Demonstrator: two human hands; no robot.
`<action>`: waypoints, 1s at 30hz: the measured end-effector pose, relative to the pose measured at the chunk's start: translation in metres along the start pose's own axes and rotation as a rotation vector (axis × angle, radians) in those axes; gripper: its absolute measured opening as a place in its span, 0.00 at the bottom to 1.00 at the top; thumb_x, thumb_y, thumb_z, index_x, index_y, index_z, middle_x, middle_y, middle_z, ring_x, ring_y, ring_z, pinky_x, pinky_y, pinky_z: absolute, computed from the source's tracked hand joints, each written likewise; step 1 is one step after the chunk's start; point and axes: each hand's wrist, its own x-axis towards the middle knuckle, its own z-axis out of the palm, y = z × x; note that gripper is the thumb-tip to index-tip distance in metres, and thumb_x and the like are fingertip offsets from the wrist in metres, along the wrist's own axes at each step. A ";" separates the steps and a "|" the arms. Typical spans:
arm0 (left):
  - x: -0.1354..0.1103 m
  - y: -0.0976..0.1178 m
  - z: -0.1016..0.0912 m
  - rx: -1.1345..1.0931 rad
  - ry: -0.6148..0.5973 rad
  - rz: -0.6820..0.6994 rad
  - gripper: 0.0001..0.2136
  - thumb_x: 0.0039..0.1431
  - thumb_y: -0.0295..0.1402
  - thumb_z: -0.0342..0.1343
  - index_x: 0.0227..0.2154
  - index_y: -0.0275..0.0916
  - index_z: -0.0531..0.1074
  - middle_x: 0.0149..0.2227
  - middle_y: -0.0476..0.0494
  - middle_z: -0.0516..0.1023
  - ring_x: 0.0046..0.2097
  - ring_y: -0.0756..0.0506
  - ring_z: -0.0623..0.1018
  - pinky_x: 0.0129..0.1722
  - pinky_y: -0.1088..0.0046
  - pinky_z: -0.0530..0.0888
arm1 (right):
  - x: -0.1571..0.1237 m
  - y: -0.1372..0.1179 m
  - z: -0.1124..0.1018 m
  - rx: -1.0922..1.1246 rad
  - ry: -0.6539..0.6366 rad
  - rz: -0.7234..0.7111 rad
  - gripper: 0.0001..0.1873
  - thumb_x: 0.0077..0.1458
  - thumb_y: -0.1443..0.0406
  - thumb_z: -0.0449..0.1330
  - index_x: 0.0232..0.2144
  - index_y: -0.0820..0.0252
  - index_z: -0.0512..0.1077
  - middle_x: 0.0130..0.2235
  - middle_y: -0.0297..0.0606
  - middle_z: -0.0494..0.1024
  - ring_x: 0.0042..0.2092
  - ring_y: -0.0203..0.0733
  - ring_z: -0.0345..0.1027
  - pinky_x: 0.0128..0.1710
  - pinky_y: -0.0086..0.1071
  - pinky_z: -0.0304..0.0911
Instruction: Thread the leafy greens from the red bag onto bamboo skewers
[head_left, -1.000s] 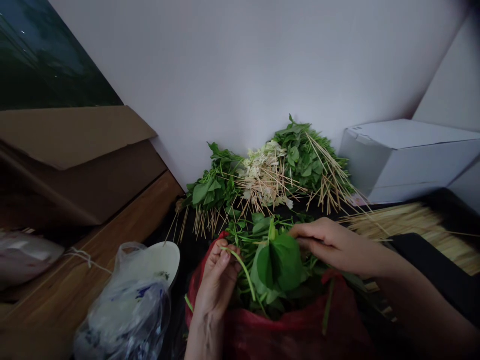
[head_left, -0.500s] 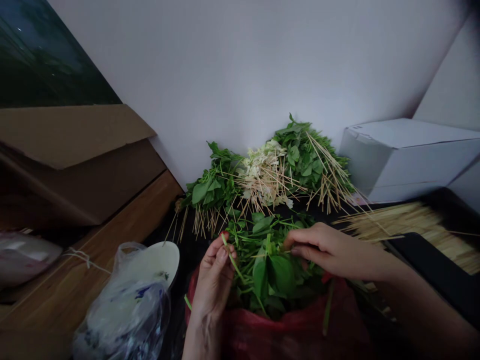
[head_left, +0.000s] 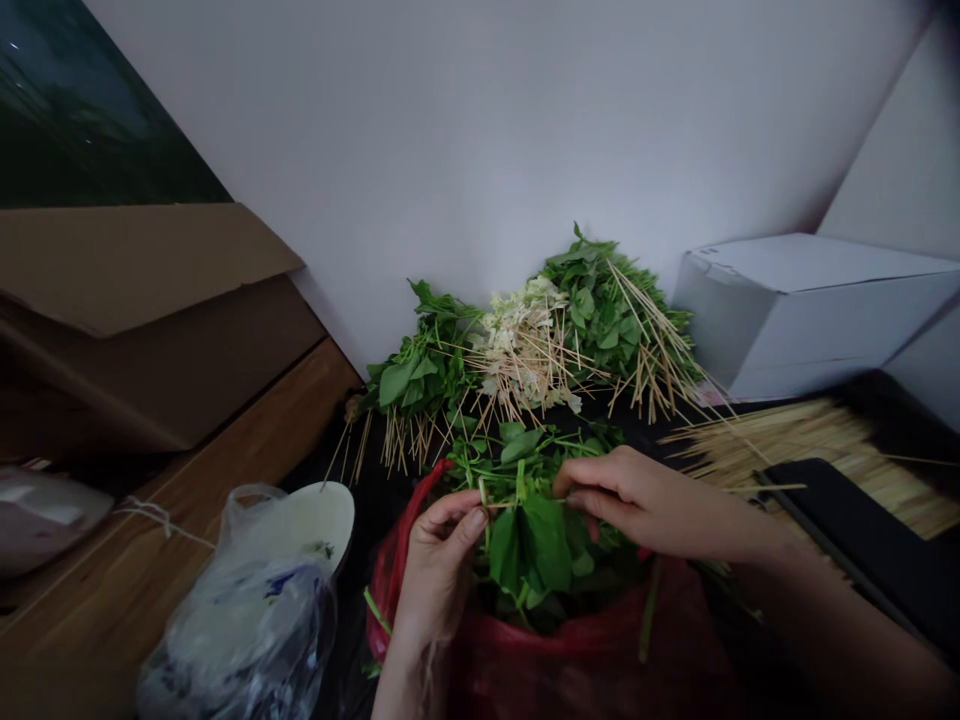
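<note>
My left hand [head_left: 450, 540] pinches a pale green vegetable stem [head_left: 484, 492] between thumb and fingertips. My right hand [head_left: 622, 495] is closed on a thin wooden skewer [head_left: 772, 488], whose blunt length sticks out behind the wrist. Leafy greens [head_left: 546, 540] hang from the skewer between both hands. The skewer's front end meets the stem at my left fingertips; whether it has gone through I cannot tell. Below both hands, a red plastic bag [head_left: 570, 650] is full of loose leafy greens [head_left: 517, 445].
Skewered greens [head_left: 412, 375] and pale skewered leaves [head_left: 517, 320] are heaped against the wall. Loose skewers [head_left: 847, 450] and a black flat object [head_left: 847, 540] lie right, near a white box [head_left: 817, 310]. Left are a bowl [head_left: 337, 510], a clear plastic bag [head_left: 240, 620] and a cardboard box [head_left: 150, 330].
My left hand has moved right, bringing the stem up to the skewer's front end. My right hand has shifted slightly left with the skewer and its hanging leaves.
</note>
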 end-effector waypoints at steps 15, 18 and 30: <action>0.000 -0.002 -0.002 0.065 -0.031 0.018 0.13 0.40 0.36 0.74 0.30 0.40 0.82 0.28 0.47 0.82 0.29 0.48 0.78 0.32 0.72 0.74 | 0.001 0.002 0.005 -0.030 0.003 0.006 0.10 0.63 0.69 0.50 0.35 0.58 0.72 0.27 0.31 0.77 0.30 0.35 0.70 0.32 0.30 0.60; 0.000 -0.003 0.001 0.075 -0.058 0.007 0.13 0.39 0.35 0.75 0.29 0.39 0.82 0.29 0.47 0.82 0.30 0.48 0.78 0.33 0.72 0.74 | 0.002 0.000 0.008 -0.044 0.004 0.014 0.10 0.63 0.69 0.51 0.35 0.58 0.72 0.28 0.32 0.77 0.31 0.36 0.70 0.32 0.30 0.60; 0.004 0.005 -0.002 0.293 -0.122 0.047 0.11 0.44 0.36 0.72 0.32 0.40 0.83 0.34 0.43 0.84 0.37 0.45 0.79 0.40 0.71 0.74 | -0.009 0.021 -0.030 0.072 0.067 0.003 0.11 0.64 0.64 0.52 0.36 0.59 0.75 0.34 0.35 0.78 0.35 0.38 0.70 0.35 0.29 0.64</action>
